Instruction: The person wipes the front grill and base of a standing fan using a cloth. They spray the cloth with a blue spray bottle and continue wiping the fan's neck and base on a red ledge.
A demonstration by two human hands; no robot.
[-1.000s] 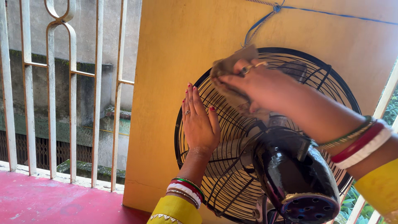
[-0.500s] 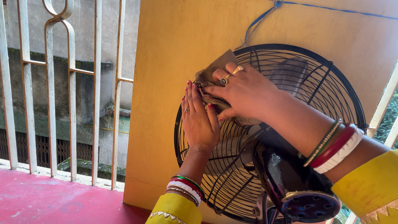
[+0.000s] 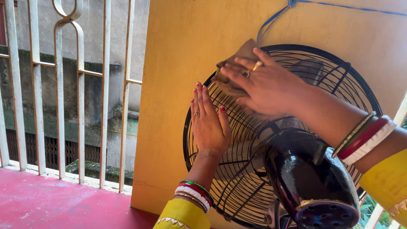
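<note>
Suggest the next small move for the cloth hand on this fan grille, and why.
Probably sweep the right hand with the brown cloth down and rightward along the black grille: the cloth sits at the upper-left rim, the left hand braces the grille flat, and wires to the right lie uncovered.

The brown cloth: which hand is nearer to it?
Right. The right hand presses the brown cloth against the fan guard; the left hand rests flat below it, apart.

A white metal railing (image 3: pixel 80 97) lines the left edge of the red floor (image 3: pixel 51 203). A yellow board (image 3: pixel 186 38) stands upright, a blue cord (image 3: pixel 339 5) seemingly tied across its top.
</note>
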